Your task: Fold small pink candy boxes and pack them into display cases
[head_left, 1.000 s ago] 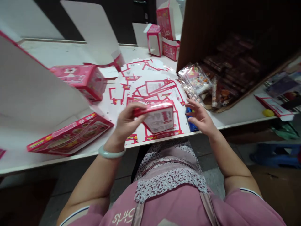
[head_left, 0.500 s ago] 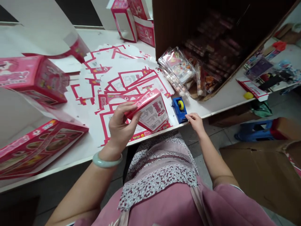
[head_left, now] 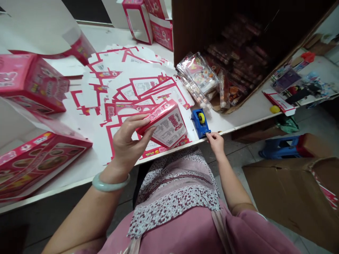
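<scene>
My left hand (head_left: 129, 143) grips a pink and white printed box (head_left: 169, 125) by its left end, thumb on the near side and fingers over the top. The box is tilted above the table's front edge. At the front end of a blue tape dispenser (head_left: 200, 123), my right hand (head_left: 215, 141) has its thumb and fingers pinched together. Any strip of tape between those fingertips is too small to make out. A yellow roll sits in the dispenser. Flat pink and white printed card sheets (head_left: 127, 84) lie spread beneath and behind the box.
A large brown carton (head_left: 185, 28) lies open toward me, holding clear-wrapped packs (head_left: 202, 76). Larger pink boxes (head_left: 34, 83) stand at the left, more pink boxes (head_left: 139, 23) at the back. Below on the right are a blue stool (head_left: 280, 146) and another carton (head_left: 286, 190).
The view has shifted slightly, so most things sit a little further left. My right hand stays pinched at the dispenser's front, and my left still holds the box.
</scene>
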Motion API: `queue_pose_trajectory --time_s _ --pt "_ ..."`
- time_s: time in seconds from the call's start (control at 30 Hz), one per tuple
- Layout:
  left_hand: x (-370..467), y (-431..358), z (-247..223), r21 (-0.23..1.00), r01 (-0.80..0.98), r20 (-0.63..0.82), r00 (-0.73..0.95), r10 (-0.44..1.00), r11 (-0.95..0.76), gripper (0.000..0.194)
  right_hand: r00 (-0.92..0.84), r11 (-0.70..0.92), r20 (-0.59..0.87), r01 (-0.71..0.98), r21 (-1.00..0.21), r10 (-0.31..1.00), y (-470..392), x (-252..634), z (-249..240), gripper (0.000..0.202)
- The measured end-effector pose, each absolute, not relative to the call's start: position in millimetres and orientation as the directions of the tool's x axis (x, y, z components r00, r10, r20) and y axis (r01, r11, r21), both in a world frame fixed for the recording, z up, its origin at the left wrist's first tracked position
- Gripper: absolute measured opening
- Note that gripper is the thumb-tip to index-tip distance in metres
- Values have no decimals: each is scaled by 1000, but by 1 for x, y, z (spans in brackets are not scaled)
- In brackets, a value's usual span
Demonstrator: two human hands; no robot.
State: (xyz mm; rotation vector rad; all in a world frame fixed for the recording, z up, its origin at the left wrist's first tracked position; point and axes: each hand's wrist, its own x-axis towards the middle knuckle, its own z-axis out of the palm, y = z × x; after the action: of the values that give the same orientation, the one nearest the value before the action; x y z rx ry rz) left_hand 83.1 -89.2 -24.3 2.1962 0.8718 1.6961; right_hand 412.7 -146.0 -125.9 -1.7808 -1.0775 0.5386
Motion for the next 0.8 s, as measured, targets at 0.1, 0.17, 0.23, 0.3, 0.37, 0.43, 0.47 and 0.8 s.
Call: queue_pose_trajectory --time_s 0.1,0.17,0.23,0.3,0.37,0.43,0.47,0.8 --pt "83 -90 -24 515 312 803 149 577 -798 46 512 -181 67 419 -890 856 -149 419 -131 37" --pt "84 -92 -20 498 322 807 167 566 -805 42 495 -175 64 421 -890 866 -155 423 -120 34" --pt "87 -94 -13 456 347 818 198 539 -819 36 457 -144 63 406 -902 887 -161 417 -97 31" --pt "91 -96 -4 388 384 834 241 497 -838 30 357 -69 55 324 -943 933 -164 400 -63 29" --pt "95 -98 7 303 428 843 295 449 -851 28 181 45 75 167 -985 981 -163 373 -25 25" --pt "99 -101 16 211 492 825 374 424 -845 33 11 145 146 39 -989 989 -156 345 8 20" --pt "100 -103 20 154 523 801 430 416 -838 39 -51 182 181 8 -983 982 -151 332 20 20" --pt "86 -78 17 166 488 754 498 429 -857 31 -159 361 326 496 -790 932 -77 317 17 76"
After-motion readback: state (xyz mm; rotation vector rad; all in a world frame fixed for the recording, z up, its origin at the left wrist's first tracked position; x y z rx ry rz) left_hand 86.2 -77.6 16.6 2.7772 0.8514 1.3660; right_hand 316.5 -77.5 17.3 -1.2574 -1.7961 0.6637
